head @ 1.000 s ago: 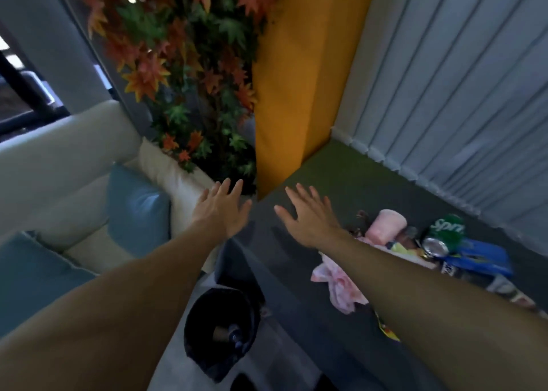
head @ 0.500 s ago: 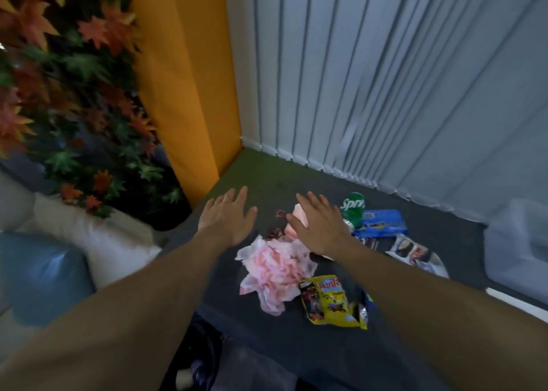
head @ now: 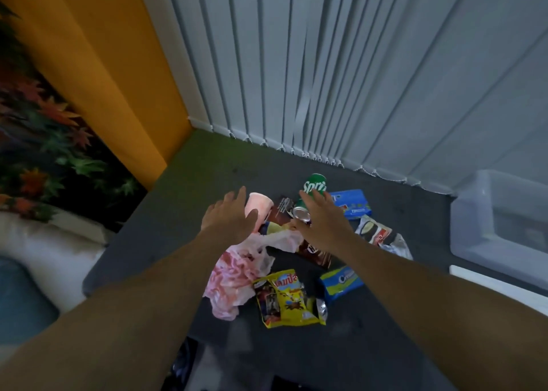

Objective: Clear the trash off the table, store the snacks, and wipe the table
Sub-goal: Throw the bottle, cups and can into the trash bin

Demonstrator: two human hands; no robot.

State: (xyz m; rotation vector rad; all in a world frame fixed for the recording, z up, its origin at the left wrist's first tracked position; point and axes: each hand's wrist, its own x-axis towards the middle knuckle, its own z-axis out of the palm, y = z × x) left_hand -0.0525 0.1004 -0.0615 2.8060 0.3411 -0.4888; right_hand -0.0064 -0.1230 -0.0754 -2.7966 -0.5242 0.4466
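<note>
Hands (head: 229, 217) (head: 323, 224) spread over green can (head: 314, 184), pink bag (head: 234, 275), clear bin (head: 486, 221) at right

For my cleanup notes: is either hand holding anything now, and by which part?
Nothing is held: the left hand and the right hand are both spread open.

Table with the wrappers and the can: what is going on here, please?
A person reaches both hands over a dark table littered with snacks and trash. The left hand is spread open above a pink cup and a crumpled pink plastic bag; the right hand is open over a green Sprite can lying on its side. Neither holds anything. A yellow snack bag and a blue Oreo pack lie nearer the person, and a clear bin stands at the right.
</note>
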